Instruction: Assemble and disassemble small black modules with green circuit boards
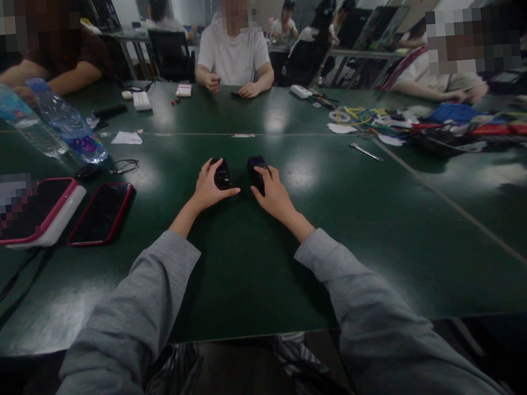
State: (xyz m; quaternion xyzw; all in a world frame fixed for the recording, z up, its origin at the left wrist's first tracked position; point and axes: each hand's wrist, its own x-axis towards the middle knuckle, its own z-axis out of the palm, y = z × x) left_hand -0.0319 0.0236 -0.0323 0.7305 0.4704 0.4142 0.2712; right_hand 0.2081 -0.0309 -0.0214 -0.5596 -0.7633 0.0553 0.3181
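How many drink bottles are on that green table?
2. Both are at the picture's left: a clear bottle nearer the edge, and a blue-capped bottle just right of it. The cable pile on the right could hide others.

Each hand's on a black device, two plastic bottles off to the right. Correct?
No: the head view shows two plastic bottles off to the left. The left hand is on one black device, the right hand on another black device.
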